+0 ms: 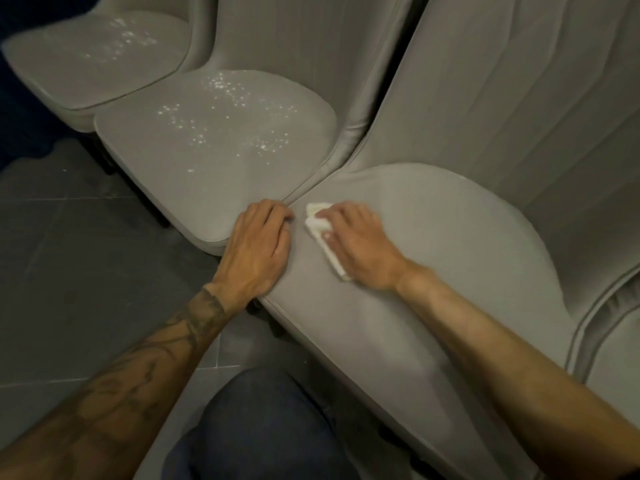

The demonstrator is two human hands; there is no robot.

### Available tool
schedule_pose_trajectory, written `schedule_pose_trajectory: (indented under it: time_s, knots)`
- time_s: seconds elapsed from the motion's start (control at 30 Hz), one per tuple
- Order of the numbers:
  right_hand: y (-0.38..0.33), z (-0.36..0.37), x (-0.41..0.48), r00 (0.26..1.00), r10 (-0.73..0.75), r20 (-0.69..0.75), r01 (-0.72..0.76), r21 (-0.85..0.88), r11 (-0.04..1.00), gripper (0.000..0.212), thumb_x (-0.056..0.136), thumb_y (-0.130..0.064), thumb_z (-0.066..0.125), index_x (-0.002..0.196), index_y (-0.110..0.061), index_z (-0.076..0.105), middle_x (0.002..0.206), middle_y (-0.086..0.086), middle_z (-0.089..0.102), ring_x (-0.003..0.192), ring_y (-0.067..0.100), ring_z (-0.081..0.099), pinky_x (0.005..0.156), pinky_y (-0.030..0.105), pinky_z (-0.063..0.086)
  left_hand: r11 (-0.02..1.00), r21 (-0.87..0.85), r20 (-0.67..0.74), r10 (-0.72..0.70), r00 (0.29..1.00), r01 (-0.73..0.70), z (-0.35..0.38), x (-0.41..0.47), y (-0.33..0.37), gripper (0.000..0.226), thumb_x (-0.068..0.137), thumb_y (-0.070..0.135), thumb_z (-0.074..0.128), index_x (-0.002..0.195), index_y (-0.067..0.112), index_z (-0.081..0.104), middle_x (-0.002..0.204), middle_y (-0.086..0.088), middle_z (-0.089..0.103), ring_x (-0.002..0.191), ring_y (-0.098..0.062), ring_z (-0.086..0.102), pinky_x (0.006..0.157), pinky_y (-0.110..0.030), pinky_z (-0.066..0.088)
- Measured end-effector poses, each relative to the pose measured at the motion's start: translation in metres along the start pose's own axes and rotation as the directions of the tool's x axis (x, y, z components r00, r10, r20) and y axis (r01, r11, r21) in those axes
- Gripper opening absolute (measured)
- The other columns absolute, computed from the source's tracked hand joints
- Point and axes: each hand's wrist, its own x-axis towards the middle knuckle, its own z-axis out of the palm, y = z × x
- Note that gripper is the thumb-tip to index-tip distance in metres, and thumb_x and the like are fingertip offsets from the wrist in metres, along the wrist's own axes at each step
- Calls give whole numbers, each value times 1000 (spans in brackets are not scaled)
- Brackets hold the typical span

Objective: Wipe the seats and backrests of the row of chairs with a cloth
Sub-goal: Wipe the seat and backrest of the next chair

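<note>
A row of grey upholstered chairs runs from upper left to lower right. On the nearest seat (pixel 433 244), my right hand (pixel 360 244) presses a folded white cloth (pixel 320 233) flat near the seat's left front edge. My left hand (pixel 259 244) rests palm down with fingers curled over that same edge, where it meets the middle seat (pixel 214 140). The middle seat and the far seat (pixel 93 53) carry scattered white specks. The nearest chair's ribbed backrest (pixel 519 98) rises at the upper right.
Dark grey floor tiles (pixel 69 237) lie to the left and below the chairs. My knee in dark blue trousers (pixel 263 427) is at the bottom centre. Another grey chair's edge (pixel 609 341) shows at the right.
</note>
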Motion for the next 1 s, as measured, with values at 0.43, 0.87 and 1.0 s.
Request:
schedule_pose_trajectory:
  time_s: [0.43,0.87,1.0]
  knots:
    - [-23,-3,-8,998,62,12,-62,-5,998,36,105,-32,39,138,-19,48,130,7,46,112,28,43,92,40,31,992,-97,-24,-88,996,86,0,-2,5,33,108,28,33,116,10,59,108,-6,59,98,-23,52,91,-37,38]
    - [45,-24,-34,945,321,-64,-326,-94,941,38,105,-33,39,139,-20,48,135,11,48,115,33,43,98,43,33,992,-107,26,-71,997,73,-5,0,6,32,109,29,34,111,12,60,107,-5,59,99,-27,53,91,-45,41]
    - [126,-56,-68,634,746,-202,-773,-135,620,41,105,-28,40,137,-5,49,137,27,45,122,43,42,102,48,33,996,-51,63,-75,995,78,-7,11,6,38,107,38,31,104,14,60,101,-5,54,92,-27,49,86,-46,41]
